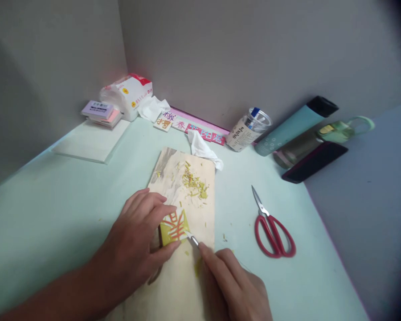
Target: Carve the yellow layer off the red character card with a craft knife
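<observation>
A yellow-green block (173, 228) with an orange-red character on it lies on a wooden board (187, 263). My left hand (137, 236) grips the block, fingers at its upper edge and thumb at its lower edge. In my right hand (234, 281) is a carving knife (194, 240) with a metal collar, its tip touching the block's right side. Most of the knife's handle is hidden by my fingers. Yellow-green shavings (195, 183) are scattered on the upper part of the board.
Red-handled scissors (269, 227) lie right of the board. A crumpled tissue (203, 149) touches its top edge. Behind stand a tissue pack (130, 93), carved pieces (203, 133) and a plastic cup (249, 129). Two bottles (290, 127) and a phone (316, 161) are at back right.
</observation>
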`<state>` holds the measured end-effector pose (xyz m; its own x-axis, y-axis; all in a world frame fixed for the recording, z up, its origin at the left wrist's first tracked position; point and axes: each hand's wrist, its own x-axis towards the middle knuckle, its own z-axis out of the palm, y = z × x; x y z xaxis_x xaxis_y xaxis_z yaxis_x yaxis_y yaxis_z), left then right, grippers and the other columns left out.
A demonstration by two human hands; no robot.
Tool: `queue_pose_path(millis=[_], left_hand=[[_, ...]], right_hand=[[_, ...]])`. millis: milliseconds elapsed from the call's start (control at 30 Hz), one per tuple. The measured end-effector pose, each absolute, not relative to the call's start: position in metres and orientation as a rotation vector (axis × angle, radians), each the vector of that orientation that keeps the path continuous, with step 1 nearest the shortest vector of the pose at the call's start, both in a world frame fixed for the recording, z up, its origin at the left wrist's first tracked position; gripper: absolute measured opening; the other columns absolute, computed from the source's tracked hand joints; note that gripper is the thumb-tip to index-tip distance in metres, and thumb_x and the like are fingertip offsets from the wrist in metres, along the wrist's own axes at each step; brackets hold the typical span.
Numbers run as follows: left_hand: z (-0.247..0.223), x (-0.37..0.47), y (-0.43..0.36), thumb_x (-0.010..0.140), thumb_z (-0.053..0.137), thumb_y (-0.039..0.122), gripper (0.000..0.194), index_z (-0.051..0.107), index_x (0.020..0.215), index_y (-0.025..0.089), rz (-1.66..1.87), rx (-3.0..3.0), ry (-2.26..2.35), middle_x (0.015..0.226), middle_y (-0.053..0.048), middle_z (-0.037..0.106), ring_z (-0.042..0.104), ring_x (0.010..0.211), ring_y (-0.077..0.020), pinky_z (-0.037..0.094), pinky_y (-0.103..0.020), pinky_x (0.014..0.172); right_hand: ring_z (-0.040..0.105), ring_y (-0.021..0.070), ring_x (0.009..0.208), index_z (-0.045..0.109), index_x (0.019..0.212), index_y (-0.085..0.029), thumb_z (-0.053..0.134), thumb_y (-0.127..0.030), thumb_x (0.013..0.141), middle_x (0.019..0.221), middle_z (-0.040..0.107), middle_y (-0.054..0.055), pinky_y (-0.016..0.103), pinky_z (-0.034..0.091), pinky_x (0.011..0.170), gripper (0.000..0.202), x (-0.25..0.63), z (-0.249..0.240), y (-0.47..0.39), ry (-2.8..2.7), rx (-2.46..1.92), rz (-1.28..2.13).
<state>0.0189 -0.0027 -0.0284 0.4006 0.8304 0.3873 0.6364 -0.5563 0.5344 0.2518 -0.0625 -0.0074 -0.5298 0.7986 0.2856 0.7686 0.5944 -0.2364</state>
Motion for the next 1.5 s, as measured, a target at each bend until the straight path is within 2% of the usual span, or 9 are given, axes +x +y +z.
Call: queue_pose_path(millis=[200, 333, 567, 833, 1100, 1300, 1500], left_hand=[[-0.03, 0.02, -0.002, 0.086, 0.066, 0.021, 0.032, 0.052, 0.114, 0.019, 0.917, 2.344, 1.287, 0.112, -0.009, 0.052, 0.048, 0.116, -0.0317, 0.036, -0.055, 0.105], [-0.03, 0.019, -0.003, 0.088, 0.064, 0.022, 0.03, 0.053, 0.115, 0.021, 0.921, 2.345, 1.294, 0.111, -0.008, 0.054, 0.051, 0.115, -0.0312, 0.037, -0.056, 0.106], [-0.03, 0.019, -0.003, 0.085, 0.066, 0.023, 0.031, 0.055, 0.115, 0.023, 0.95, 2.293, 1.304, 0.109, -0.009, 0.058, 0.054, 0.115, -0.0334, 0.044, -0.056, 0.1], [-0.033, 0.018, -0.003, 0.083, 0.069, 0.026, 0.031, 0.061, 0.113, 0.022, 0.996, 2.24, 1.297, 0.108, -0.009, 0.061, 0.056, 0.113, -0.0349, 0.046, -0.058, 0.099], [-0.033, 0.016, -0.004, 0.087, 0.066, 0.026, 0.035, 0.056, 0.12, 0.024, 0.94, 2.281, 1.286, 0.113, -0.011, 0.062, 0.056, 0.116, -0.035, 0.042, -0.064, 0.106], [-0.033, 0.016, -0.003, 0.087, 0.066, 0.028, 0.034, 0.058, 0.12, 0.025, 0.959, 2.28, 1.295, 0.112, -0.01, 0.063, 0.057, 0.115, -0.0358, 0.044, -0.063, 0.104], [-0.035, 0.016, -0.002, 0.088, 0.065, 0.025, 0.034, 0.056, 0.121, 0.022, 0.925, 2.303, 1.279, 0.113, -0.011, 0.061, 0.054, 0.116, -0.0348, 0.04, -0.064, 0.107]], right_hand=[[0.061, 0.0092, 0.048, 0.055, 0.128, -0.009, 0.028, -0.023, 0.109, 0.073, 0.063, 0.003, 0.018, 0.043, 0.04, 0.036, 0.251, -0.009, -0.065, -2.424, -1.269, 0.037], [0.061, 0.0104, 0.051, 0.054, 0.13, -0.007, 0.033, -0.018, 0.107, 0.077, 0.064, 0.005, 0.019, 0.043, 0.041, 0.033, 0.248, -0.015, -0.063, -2.397, -1.267, 0.008], [0.067, 0.0116, 0.066, 0.057, 0.132, -0.014, 0.047, -0.006, 0.096, 0.084, 0.063, 0.006, 0.016, 0.052, 0.052, 0.039, 0.255, -0.014, -0.065, -2.224, -1.291, 0.351], [0.065, 0.0124, 0.065, 0.059, 0.133, -0.017, 0.049, -0.009, 0.098, 0.082, 0.062, 0.004, 0.018, 0.05, 0.05, 0.038, 0.264, -0.022, -0.07, -2.177, -1.253, 0.365], [0.063, 0.0122, 0.066, 0.056, 0.133, -0.012, 0.049, -0.003, 0.094, 0.086, 0.06, 0.006, 0.019, 0.051, 0.053, 0.041, 0.26, -0.011, -0.061, -2.251, -1.198, 0.342], [0.062, 0.0129, 0.067, 0.054, 0.136, -0.015, 0.049, -0.004, 0.094, 0.087, 0.061, 0.007, 0.019, 0.05, 0.051, 0.044, 0.261, -0.016, -0.059, -2.28, -1.188, 0.277], [0.06, 0.0118, 0.065, 0.056, 0.133, -0.013, 0.048, -0.005, 0.095, 0.085, 0.06, 0.006, 0.019, 0.049, 0.051, 0.04, 0.264, -0.014, -0.057, -2.27, -1.2, 0.322]])
